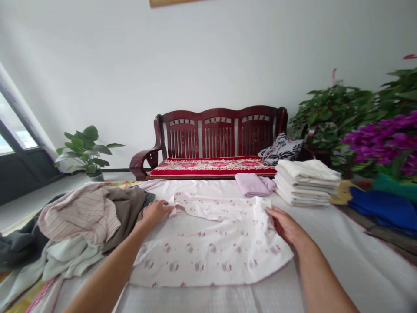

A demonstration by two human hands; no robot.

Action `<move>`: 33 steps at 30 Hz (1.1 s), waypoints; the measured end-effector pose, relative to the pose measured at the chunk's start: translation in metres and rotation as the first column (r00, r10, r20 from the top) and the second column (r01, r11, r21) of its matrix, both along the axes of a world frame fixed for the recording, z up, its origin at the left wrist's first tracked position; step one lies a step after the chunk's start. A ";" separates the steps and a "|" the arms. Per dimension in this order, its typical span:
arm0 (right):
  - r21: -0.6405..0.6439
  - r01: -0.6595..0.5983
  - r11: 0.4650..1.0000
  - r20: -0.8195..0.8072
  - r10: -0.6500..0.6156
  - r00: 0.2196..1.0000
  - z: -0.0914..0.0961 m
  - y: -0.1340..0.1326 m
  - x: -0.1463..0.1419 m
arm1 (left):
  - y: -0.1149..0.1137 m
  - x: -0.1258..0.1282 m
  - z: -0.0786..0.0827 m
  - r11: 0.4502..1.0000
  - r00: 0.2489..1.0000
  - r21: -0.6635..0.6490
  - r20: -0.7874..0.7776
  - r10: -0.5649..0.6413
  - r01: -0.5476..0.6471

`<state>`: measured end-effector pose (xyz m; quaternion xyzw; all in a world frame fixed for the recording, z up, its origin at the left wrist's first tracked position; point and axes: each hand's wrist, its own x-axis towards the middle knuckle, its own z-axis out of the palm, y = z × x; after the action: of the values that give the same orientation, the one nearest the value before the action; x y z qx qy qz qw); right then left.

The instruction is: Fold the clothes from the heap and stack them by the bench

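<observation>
White pants (211, 256) with a small repeated print lie spread on the white-covered table, one leg toward the far side and the other nearer me. At the far left end of the cloth, my left hand (157, 212) pinches the edge of the farther leg. My right hand (285, 224) grips the right edge near the top corner, its thumb over the cloth and its other fingers partly hidden. Just beyond the pants sits a folded lilac cloth (252, 184). To its right rises a stack of folded white clothes (306, 182).
Rumpled clothes, including a striped pink one (80, 213) and a pale grey one (71, 256), are heaped at the left. Blue fabric (386, 208) lies at the right edge. Behind the table stand a wooden bench (216, 139), a potted plant (87, 152) and purple flowers (387, 139).
</observation>
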<state>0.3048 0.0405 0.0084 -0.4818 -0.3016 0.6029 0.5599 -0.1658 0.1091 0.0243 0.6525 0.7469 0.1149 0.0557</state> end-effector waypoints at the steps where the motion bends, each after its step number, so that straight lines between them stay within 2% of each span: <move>1: 0.016 0.001 1.000 0.015 -0.001 1.000 0.001 -0.002 -0.002 | 0.000 0.003 0.001 1.000 1.000 -0.006 0.001 0.006 -0.006; 3: 0.041 0.025 0.999 0.036 -0.026 0.999 0.004 -0.004 -0.004 | 0.000 0.008 0.003 1.000 1.000 0.007 0.029 0.008 -0.009; 7: 0.099 0.127 0.987 0.083 -0.136 0.987 0.008 -0.001 0.008 | 0.002 0.013 0.003 0.994 0.971 0.106 0.238 -0.025 0.000; 10: 0.132 0.189 0.973 0.133 -0.206 0.969 0.008 0.000 0.023 | 0.008 0.009 0.003 0.991 0.929 0.128 0.371 -0.013 -0.037; 14: 0.124 0.255 0.959 0.213 -0.276 0.937 0.006 0.000 0.031 | 0.022 -0.003 0.012 0.982 0.812 0.178 0.582 -0.049 -0.068; 17: 0.188 0.271 0.944 0.274 -0.316 0.908 0.002 0.003 0.031 | 0.030 -0.013 0.024 0.974 0.715 0.203 0.696 -0.069 -0.104; 19: 0.238 0.296 0.925 0.326 -0.363 0.873 -0.002 0.006 0.033 | 0.031 -0.021 0.029 0.968 0.676 0.213 0.734 -0.067 -0.136; 22: 0.224 0.343 0.912 0.442 -0.409 0.799 -0.009 0.010 0.039 | 0.026 -0.031 0.028 0.952 0.674 0.237 0.737 -0.048 -0.191; 25: 0.097 0.305 0.947 0.514 -0.310 0.800 -0.012 0.010 0.045 | 0.011 -0.039 0.021 0.928 0.742 0.301 0.669 -0.041 -0.220; 27: -0.003 0.236 0.972 0.496 -0.204 0.844 -0.010 0.006 0.047 | -0.002 -0.041 0.015 0.924 0.831 0.356 0.550 -0.086 -0.140; 29: -0.079 0.165 0.983 0.460 -0.111 0.881 -0.007 0.000 0.048 | -0.018 -0.041 0.010 0.945 0.891 0.327 0.421 -0.172 0.028; 31: -0.117 0.108 0.987 0.433 -0.047 0.900 -0.004 -0.006 0.050 | -0.036 -0.042 0.006 0.955 0.893 0.205 0.356 -0.275 0.212; 33: -0.123 0.074 0.990 0.436 -0.013 0.900 -0.004 -0.009 0.053 | -0.055 -0.043 0.002 0.939 0.885 0.043 0.320 -0.337 0.342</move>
<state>0.3579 0.0320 0.0043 -0.6476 -0.3659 0.4868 0.4579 -0.2088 0.0541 0.0261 0.7448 0.6029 0.2034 0.2010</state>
